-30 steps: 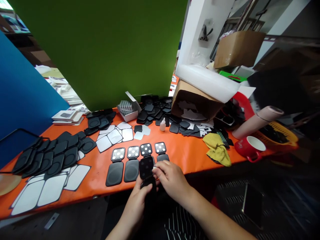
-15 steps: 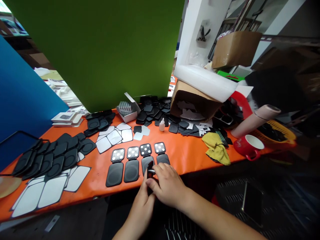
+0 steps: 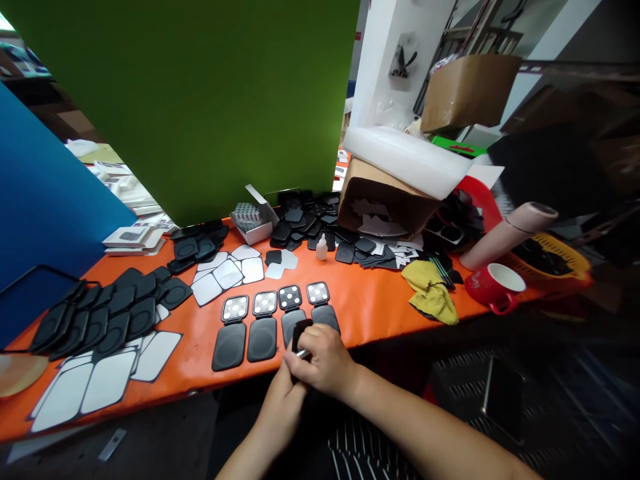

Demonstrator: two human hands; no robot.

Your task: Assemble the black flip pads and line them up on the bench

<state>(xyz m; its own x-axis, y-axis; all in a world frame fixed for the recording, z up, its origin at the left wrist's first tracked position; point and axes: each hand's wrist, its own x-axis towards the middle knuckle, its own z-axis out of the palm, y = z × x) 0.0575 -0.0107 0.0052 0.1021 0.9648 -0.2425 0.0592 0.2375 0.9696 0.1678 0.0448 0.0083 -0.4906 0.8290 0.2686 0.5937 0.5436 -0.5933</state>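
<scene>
My left hand (image 3: 285, 390) is closed on a small black part (image 3: 300, 331), which stands up above the fingers at the table's front edge. In my right hand (image 3: 327, 353) is a thin silver tool (image 3: 303, 354), its end against or close to the black part; its kind is hidden by the fingers. Just beyond the hands lie folding black pads in a row, such as the leftmost pad (image 3: 229, 347). Each has a square lid piece with white dots, like this dotted piece (image 3: 235, 308). My hands partly cover the right-hand pads.
Black pads (image 3: 123, 300) and white-faced sheets (image 3: 105, 383) lie at left. Further back are a small box of grey cylinders (image 3: 256, 233), a dropper bottle (image 3: 321, 248) and a carton (image 3: 380, 180). A yellow cloth (image 3: 430, 290), red mug (image 3: 493, 287) and pink flask (image 3: 507, 233) stand at right.
My right hand has shifted slightly left and closed further around the silver tool. The black part has turned to show more of its face. The camera view has moved slightly.
</scene>
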